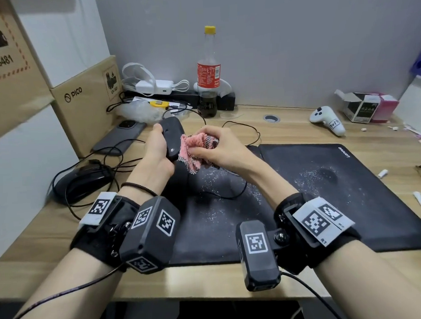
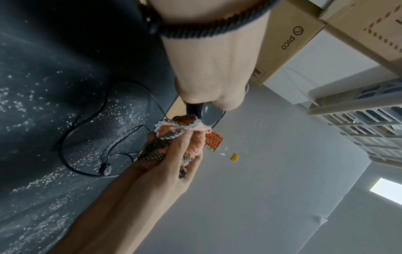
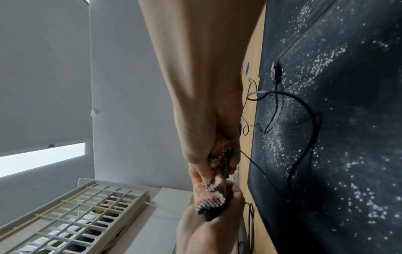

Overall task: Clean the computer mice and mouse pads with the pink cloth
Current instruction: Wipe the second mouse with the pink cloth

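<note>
My left grip (image 1: pixel 154 150) is wrapped around a black mouse (image 1: pixel 171 139), lifted above the dusty mouse pad (image 1: pixel 318 202) on the desk (image 1: pixel 301 134). My right grip (image 1: pixel 218 146) clutches the bunched pink cloth (image 1: pixel 194 148), pressed against the mouse's side. A second mouse (image 1: pixel 83 184) lies left of the pad.

An office or study desk set against a grey wall (image 1: pixel 271 44): a wooden desk (image 1: pixel 37 244) with black mouse pads (image 1: pixel 329 189), a wired mouse (image 1: pixel 82 183), a phone (image 1: pixel 119 137), chargers and cables (image 1: pixel 155 85), stacked cardboard boxes (image 1: pixel 85 98), a soda bottle (image 1: pixel 208 73) and a white game controller (image 1: pixel 328 120).
</note>
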Demonstrator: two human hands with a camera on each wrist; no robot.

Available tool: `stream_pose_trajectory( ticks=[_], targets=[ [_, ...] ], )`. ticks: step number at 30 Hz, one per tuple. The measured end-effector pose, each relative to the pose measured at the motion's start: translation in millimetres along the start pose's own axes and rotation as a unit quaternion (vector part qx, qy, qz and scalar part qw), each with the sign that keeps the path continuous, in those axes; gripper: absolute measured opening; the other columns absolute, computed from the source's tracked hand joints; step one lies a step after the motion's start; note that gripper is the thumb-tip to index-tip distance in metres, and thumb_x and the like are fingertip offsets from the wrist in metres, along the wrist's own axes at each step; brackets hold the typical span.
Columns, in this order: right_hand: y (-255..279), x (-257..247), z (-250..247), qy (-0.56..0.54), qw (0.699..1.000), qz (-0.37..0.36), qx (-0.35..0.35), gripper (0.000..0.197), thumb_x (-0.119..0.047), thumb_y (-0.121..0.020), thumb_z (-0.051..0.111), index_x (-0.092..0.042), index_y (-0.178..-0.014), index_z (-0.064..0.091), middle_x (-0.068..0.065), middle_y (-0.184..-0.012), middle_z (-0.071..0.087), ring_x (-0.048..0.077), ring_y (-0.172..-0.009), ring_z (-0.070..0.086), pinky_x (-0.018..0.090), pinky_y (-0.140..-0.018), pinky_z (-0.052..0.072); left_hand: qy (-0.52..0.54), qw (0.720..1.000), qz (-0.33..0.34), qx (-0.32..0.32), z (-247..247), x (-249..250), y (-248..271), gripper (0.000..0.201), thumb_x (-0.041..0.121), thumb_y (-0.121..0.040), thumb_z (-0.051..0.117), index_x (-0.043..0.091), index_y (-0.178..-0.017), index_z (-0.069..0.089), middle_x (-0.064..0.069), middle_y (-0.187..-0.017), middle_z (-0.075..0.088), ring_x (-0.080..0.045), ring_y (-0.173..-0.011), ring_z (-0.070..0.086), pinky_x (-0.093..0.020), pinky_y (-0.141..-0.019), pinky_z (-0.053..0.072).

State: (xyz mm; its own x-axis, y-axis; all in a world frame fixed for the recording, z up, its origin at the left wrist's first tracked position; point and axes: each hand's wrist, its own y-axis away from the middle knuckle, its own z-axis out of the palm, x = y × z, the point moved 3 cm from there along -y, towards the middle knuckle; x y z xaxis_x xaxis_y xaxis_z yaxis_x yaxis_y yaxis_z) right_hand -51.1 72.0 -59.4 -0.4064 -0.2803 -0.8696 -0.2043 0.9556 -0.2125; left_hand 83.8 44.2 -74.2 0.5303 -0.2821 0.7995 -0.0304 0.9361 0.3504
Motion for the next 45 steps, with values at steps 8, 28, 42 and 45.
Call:
stream_pose_trajectory(
  ticks=[8,28,42,45],
  targets=[
    [-17,-3,-21,-0.121,0.983,0.052,0.128,0.011,-0.006,-0.086,0.066,-0.017,-0.088,0.067,-0.002,-0.075,0.068,0.014,-0.065,0.064,0.039,-0.069,0.058,-0.121,0.982,0.008,-0.145,4,-10,6,0.031,0.032,-0.101,0.040,0.013,-0.093,0.063,0.000,-0.070,0.070,-0.010,-0.057,0.064,-0.016,-0.052,0.049],
    [-10,18,-23,-0.079,0.982,0.088,0.148,0.015,-0.009,-0.086,0.066,-0.008,-0.101,0.064,0.006,-0.089,0.069,0.013,-0.072,0.062,0.032,-0.069,0.056,-0.091,0.978,0.014,-0.187,12,-11,13,0.023,0.027,-0.100,0.043,0.019,-0.113,0.060,-0.004,-0.098,0.070,-0.016,-0.078,0.068,-0.033,-0.068,0.058],
    [-9,-1,-37,-0.058,0.983,0.039,0.169,0.026,-0.034,-0.074,0.075,-0.024,-0.092,0.059,0.005,-0.090,0.071,0.028,-0.086,0.070,0.054,-0.080,0.057,-0.261,0.930,0.250,-0.065,12,2,13,0.066,0.011,-0.066,0.085,0.017,-0.125,0.057,0.001,-0.108,0.066,0.005,-0.084,0.062,-0.007,-0.066,0.047],
    [-12,7,-43,-0.060,0.977,0.065,0.192,0.029,-0.047,-0.065,0.071,-0.031,-0.088,0.062,0.000,-0.090,0.072,0.024,-0.087,0.069,0.054,-0.082,0.056,-0.294,0.906,0.292,-0.090,10,5,19,0.071,0.011,-0.062,0.088,0.020,-0.126,0.056,0.000,-0.117,0.064,0.008,-0.100,0.057,0.004,-0.072,0.039]
  ],
)
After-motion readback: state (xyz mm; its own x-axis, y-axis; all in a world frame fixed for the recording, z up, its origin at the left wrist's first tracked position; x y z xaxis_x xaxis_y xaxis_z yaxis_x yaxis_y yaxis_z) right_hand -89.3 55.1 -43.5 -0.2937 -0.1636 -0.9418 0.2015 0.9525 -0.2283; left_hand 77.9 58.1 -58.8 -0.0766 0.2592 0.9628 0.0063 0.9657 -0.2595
